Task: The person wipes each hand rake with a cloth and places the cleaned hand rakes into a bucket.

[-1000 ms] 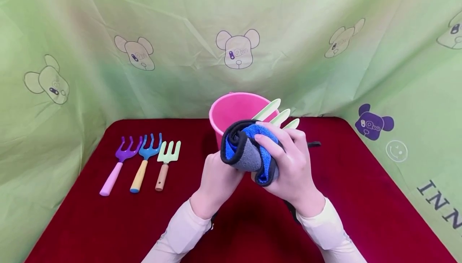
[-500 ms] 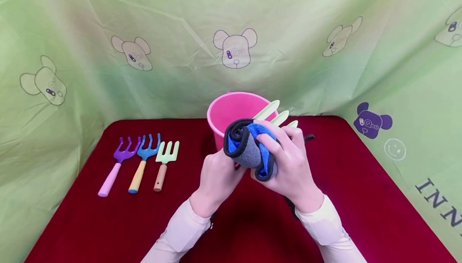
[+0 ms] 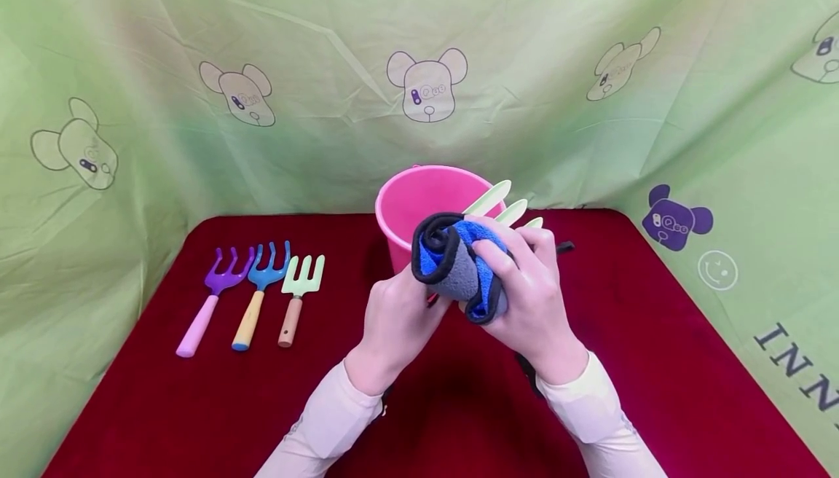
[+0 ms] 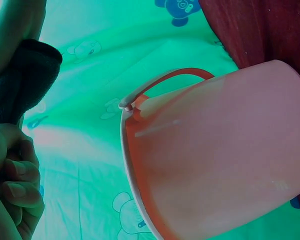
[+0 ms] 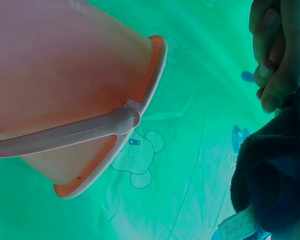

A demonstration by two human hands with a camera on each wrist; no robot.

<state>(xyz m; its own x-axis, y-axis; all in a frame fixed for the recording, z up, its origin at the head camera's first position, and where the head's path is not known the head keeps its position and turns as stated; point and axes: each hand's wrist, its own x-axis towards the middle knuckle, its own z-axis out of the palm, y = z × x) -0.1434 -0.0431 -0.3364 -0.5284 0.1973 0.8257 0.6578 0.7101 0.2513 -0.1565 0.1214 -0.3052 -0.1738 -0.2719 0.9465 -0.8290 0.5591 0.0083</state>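
A blue-and-grey microfibre cloth with black edging is bunched up in front of the pink bucket. My right hand grips this cloth, fingers curled over its right side. Beyond the knuckles stick out three light-green prongs of a garden fork; its handle is hidden by the cloth and hands. My left hand is curled low on the left, partly under the cloth, apparently round the hidden handle. In the left wrist view its fingers are bent in. The right wrist view shows the dark cloth with a white label.
The pink bucket stands just behind the hands. On the left of the red table lie a purple fork, a blue fork and another light-green fork. Green printed fabric surrounds the table.
The cloth has shifted slightly right and up relative to the left hand, with small movement of the right hand. Both hands keep their hold. The whole head view has drifted a little.
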